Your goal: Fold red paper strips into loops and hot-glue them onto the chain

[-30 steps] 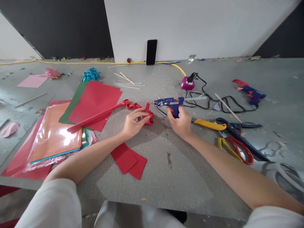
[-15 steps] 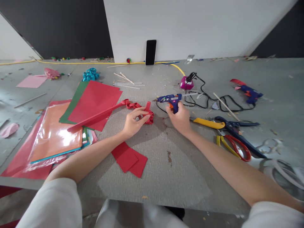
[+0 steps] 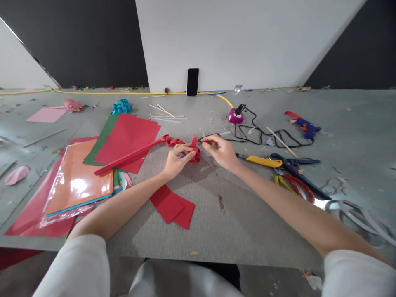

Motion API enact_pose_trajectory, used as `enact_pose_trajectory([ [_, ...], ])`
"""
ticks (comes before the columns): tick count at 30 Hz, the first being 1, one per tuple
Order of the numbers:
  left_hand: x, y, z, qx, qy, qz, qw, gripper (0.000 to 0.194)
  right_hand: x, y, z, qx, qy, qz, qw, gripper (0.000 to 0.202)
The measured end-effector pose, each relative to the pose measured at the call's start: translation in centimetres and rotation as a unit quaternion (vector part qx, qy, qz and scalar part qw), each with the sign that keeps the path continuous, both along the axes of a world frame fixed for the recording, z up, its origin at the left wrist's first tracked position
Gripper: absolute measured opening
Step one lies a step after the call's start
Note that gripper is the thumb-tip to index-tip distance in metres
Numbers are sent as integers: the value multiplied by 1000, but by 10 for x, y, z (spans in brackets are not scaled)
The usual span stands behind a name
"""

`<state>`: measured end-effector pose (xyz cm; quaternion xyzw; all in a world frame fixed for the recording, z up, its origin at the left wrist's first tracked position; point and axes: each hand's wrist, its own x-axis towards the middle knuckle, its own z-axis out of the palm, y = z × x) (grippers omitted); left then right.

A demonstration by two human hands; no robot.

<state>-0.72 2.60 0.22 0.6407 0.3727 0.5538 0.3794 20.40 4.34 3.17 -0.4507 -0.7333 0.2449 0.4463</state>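
My left hand [image 3: 177,161] pinches the looped end of a red curled paper strip [image 3: 194,155], thumb and fingers pressed on it. A short tab of the paper stands upright above the fingers. The strip's looped part runs left to a long, straight red paper-covered stick [image 3: 130,158]. Just right of the tab is my right hand [image 3: 221,152], thumb and forefinger apart, with nothing visible between them. Behind its fingers a blue glue gun [image 3: 213,136] lies on the table, mostly hidden. Two red paper rectangles [image 3: 173,206] lie nearer to me.
Red and green sheets [image 3: 126,140] and a plastic packet of coloured paper [image 3: 78,177] lie left. Pliers [image 3: 300,173], a yellow-handled cutter [image 3: 264,161] and scissors [image 3: 297,185] lie right. A second glue gun [image 3: 306,127], black cords and a phone [image 3: 192,82] are farther back.
My right hand has let go of the glue gun, now lying on the table, and has moved left towards the red paper. My left hand keeps its hold. The view has shifted slightly.
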Motion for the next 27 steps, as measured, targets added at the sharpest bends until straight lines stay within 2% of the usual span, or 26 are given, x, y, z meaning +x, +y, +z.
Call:
enact_pose_trajectory([
  [3, -1, 2, -1, -15, -23, -12, 1000, 26, -16, 3, -1, -8, 33, 32, 999, 30],
  [8, -1, 3, -3, -42, -35, -16, 998, 29, -30, 5, -10, -12, 95, -13, 995, 31],
  [15, -2, 1, -1, -50, -2, -30, 998, 32, -30, -3, -17, 35, 105, -8, 994, 29],
  [19, -1, -2, 4, -37, 28, -31, 998, 32, -31, -6, -26, 28, 149, -21, 988, 29],
  [22, -2, -4, 9, 0, 70, -9, 998, 28, -32, -10, -32, 14, 206, -23, 978, 29],
  [27, -2, -4, 12, -9, 79, -5, 997, 39, -34, -17, -30, -3, 236, 6, 972, 26],
])
